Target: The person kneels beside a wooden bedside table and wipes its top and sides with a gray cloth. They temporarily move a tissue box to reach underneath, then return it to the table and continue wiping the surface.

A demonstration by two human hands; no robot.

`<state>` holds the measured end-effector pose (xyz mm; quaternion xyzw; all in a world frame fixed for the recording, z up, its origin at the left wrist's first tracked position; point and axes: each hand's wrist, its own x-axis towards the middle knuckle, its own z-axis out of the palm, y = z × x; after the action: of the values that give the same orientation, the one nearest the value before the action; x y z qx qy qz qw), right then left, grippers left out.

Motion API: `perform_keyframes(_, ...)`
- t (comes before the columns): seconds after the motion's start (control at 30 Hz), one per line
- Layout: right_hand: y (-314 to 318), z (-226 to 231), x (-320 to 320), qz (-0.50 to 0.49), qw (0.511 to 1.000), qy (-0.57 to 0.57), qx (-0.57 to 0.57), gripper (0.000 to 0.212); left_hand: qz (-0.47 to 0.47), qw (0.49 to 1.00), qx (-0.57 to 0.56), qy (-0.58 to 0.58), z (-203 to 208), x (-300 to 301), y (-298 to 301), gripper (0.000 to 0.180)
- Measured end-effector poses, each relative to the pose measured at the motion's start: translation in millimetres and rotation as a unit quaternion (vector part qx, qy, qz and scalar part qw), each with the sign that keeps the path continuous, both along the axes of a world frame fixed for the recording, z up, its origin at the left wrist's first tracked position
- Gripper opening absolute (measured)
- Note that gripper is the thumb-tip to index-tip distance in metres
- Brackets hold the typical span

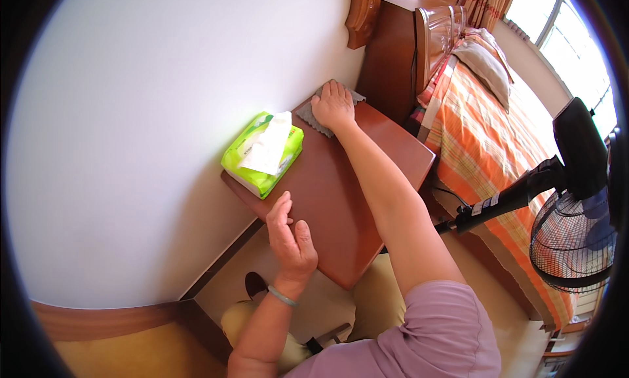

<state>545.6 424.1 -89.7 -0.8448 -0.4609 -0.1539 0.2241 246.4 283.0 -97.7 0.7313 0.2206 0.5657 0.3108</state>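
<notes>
My right hand point(335, 106) is at the far end of a reddish-brown wooden table point(341, 181), its arm stretched across the top. Under its palm and fingers a grey cloth point(316, 120) with a scalloped edge lies bunched against the surface, close to the wall. My left hand point(291, 244) hovers over the table's near left edge, holding nothing, its fingers loosely bent and the thumb apart. Just beyond it stands a bright green pack of tissues point(249, 145), with a white tissue point(270, 145) pulled partly out of the top.
A white wall point(131, 149) borders the table on the left. To the right is a bed point(485, 122) with an orange striped cover and a dark wooden headboard point(386, 57). A black fan point(570, 240) stands between the bed and my right arm. My legs are below the near corner.
</notes>
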Motion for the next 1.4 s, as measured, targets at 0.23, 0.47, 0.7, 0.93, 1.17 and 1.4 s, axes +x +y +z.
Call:
perform_keyframes(0.23, -25, 2, -23, 0.017, 0.999, -0.001, -0.044, 0.061, 0.001, 0.999, 0.048, 0.019, 5, 0, 4, 0.038)
perform_keyframes(0.47, -164, 14, -60, 0.062, 0.990, 0.020, -0.126, 0.063, 0.008, 0.998, 0.042, 0.037, 5, -1, 4, 0.040)
perform_keyframes(0.7, -249, 10, -7, -0.080, 0.984, 0.048, -0.151, 0.066, 0.034, 0.997, 0.053, 0.052, 3, 0, -3, 0.050)
perform_keyframes(0.93, -243, 6, -9, -0.079, 0.988, 0.048, -0.122, 0.066, 0.190, 0.979, 0.006, 0.074, 15, -22, 51, 0.085)
perform_keyframes(1.17, -243, 7, -16, -0.082, 0.990, 0.049, -0.102, 0.065, 0.165, 0.964, 0.013, 0.209, 19, -7, 94, 0.091)
perform_keyframes(1.4, -246, 7, -15, -0.082, 0.991, 0.051, -0.089, 0.065, 0.157, 0.959, -0.025, 0.235, 33, 73, 108, 0.080)
